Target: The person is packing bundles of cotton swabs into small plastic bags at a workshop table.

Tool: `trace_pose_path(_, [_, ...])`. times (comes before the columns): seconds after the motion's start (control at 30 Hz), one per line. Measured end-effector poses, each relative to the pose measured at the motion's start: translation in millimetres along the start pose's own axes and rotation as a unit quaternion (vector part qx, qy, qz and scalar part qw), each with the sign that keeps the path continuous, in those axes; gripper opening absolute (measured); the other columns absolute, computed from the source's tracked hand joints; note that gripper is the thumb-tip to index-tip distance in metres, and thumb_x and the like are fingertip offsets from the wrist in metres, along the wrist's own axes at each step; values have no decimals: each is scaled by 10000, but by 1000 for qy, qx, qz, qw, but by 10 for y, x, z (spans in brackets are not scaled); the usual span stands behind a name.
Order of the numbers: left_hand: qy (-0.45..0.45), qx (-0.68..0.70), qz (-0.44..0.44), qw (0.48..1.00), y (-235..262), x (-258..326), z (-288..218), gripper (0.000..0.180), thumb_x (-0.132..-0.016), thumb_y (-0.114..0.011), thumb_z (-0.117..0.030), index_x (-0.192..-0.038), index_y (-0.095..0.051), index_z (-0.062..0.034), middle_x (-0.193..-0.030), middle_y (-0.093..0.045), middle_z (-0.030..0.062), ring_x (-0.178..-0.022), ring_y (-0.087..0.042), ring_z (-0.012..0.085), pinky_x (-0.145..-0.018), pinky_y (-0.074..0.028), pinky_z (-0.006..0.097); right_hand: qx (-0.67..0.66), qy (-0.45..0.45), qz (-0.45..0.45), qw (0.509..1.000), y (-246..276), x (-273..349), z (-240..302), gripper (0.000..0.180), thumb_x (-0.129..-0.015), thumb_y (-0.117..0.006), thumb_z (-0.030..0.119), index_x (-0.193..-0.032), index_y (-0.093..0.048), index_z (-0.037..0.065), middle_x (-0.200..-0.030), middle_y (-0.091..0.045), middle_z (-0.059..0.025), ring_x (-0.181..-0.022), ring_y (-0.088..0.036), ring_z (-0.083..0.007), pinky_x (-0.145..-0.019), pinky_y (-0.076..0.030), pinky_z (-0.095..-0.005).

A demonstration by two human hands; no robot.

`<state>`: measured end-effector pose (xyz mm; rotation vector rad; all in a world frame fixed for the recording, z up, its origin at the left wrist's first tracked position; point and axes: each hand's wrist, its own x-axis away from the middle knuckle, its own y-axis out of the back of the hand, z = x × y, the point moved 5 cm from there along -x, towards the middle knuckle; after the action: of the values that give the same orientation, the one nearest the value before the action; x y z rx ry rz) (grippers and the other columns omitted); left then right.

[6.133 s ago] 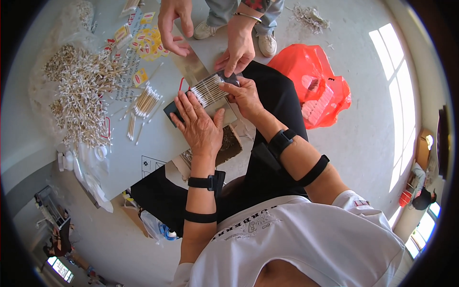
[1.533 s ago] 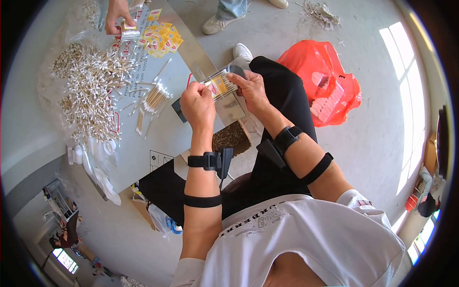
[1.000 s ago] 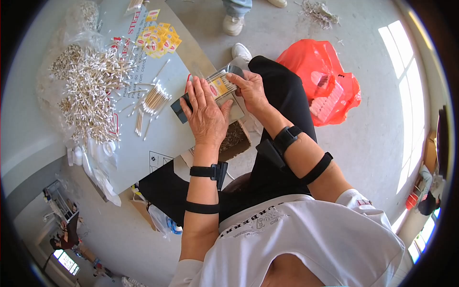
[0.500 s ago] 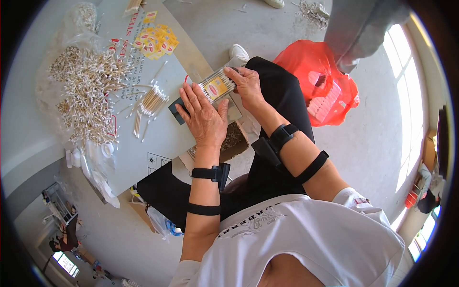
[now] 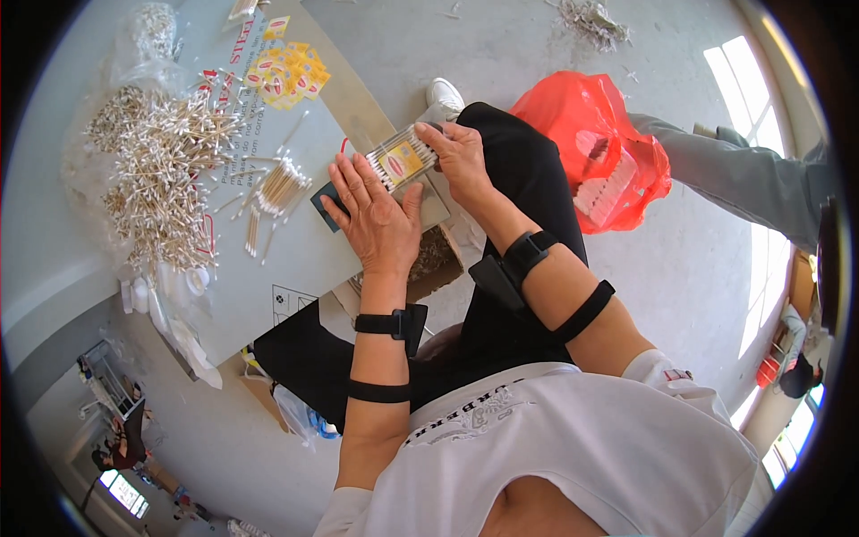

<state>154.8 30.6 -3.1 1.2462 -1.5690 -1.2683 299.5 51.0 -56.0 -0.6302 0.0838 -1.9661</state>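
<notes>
My right hand grips a clear packet of cotton swabs with a yellow and red label, holding it by its right end over the table's near edge. My left hand lies flat with fingers spread beside the packet's left end, covering a dark pad on the grey table. A small bundle of loose swabs lies just left of that hand. Black straps ring both forearms.
A big heap of loose swabs on clear plastic fills the table's left. Yellow labels lie at the far end. A red plastic bag of packets sits on the floor at right, with another person's grey sleeve beside it.
The packet has turned and my left hand has flattened onto the table beside it. The other person's hands left the table's far end, and a grey sleeve now reaches in from the right.
</notes>
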Motion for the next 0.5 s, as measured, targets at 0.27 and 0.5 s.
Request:
trace_pose_path(0.27, [3, 7, 1, 1000, 14, 5, -19, 904, -915, -528, -541, -1504, -173, 47, -1576, -140, 255, -1484, -59, 377, -1150, -56, 605, -19, -5, -1, 1000, -6, 23, 30, 250, -879, -728, 266, -765, -701, 44, -651, -586, 57, -564, -454, -23, -502, -355, -216])
trace_pose_path(0.5, [-3, -15, -21, 1000, 48, 53, -13, 863, -935, -482, -557, -1494, -203, 39, -1559, -176, 262, -1471, -104, 395, -1144, -100, 601, 3, -25, -11, 1000, 25, 39, -7, 287, -878, -724, 350, -777, -702, 82, -645, -574, 63, -524, -434, -28, -475, -330, -206])
